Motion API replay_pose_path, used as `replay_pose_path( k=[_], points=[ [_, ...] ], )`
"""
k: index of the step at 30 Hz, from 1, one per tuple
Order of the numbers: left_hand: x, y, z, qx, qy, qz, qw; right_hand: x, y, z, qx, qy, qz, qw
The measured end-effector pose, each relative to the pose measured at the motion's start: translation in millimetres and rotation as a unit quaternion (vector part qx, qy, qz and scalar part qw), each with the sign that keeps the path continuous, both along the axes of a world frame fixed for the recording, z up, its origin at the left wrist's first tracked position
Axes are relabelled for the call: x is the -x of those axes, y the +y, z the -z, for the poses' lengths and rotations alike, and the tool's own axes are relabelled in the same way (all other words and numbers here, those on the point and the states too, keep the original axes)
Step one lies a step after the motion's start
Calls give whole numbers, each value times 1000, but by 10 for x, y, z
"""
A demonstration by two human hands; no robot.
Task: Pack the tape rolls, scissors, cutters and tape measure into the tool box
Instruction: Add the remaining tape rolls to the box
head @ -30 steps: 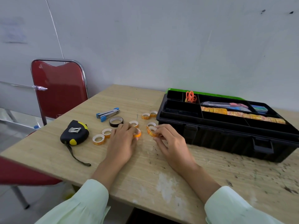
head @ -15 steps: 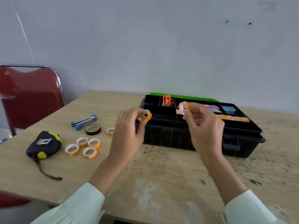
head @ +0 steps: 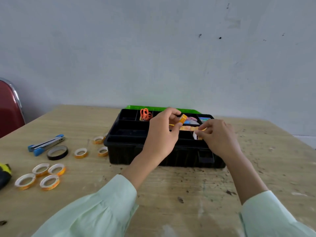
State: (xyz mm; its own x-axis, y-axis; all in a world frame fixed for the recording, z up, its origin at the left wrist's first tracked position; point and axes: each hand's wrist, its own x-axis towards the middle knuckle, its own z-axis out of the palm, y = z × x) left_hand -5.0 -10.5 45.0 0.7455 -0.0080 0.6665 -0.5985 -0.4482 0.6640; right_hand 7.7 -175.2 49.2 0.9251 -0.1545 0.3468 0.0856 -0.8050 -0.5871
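The black tool box (head: 136,154) stands open on the wooden table, green lid behind. Over its middle my left hand (head: 160,137) pinches a small orange tape roll (head: 182,119). To its right my right hand (head: 217,135) holds another small tape roll (head: 196,135) low in the long compartment, beside a row of orange rolls (head: 189,128). Orange scissors (head: 145,114) stand in a back compartment. On the table left of the box lie several orange tape rolls (head: 49,182), a black tape roll (head: 57,152), a blue-ended cutter (head: 46,144) and the black-yellow tape measure (head: 4,175) at the frame's edge.
A red chair (head: 8,108) stands at the table's far left. A grey wall rises right behind the box. The table (head: 188,194) in front of the box is scuffed and spotted; its right edge lies near the frame's right side.
Both hands picked tape rolls off the table, lifted them and moved right over the open box. The right hand has lowered its roll into the long compartment. The camera has turned right.
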Motion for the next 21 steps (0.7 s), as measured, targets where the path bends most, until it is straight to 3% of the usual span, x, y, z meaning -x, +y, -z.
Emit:
replay_pose_path(
  k=[6,9,11,13,16,21],
  points=[
    [-141,-171,-43,-15,71,23,997,-33,-53,-1,45,31,-59,997],
    [-185,-263,-54,-4,97,48,994,-33,-91,22,-104,-18,-63,992],
    [-218,-336,-56,13,97,46,994,-4,-95,-6,-224,-40,-74,971],
    [-233,-407,-58,35,98,50,993,19,-100,-35,-281,-44,-89,954],
    [-253,-491,-23,36,110,84,990,2,-188,-44,-273,-64,-67,957],
    [-322,-466,56,-37,77,70,994,-56,-349,-37,-197,-44,-32,979]
  ],
)
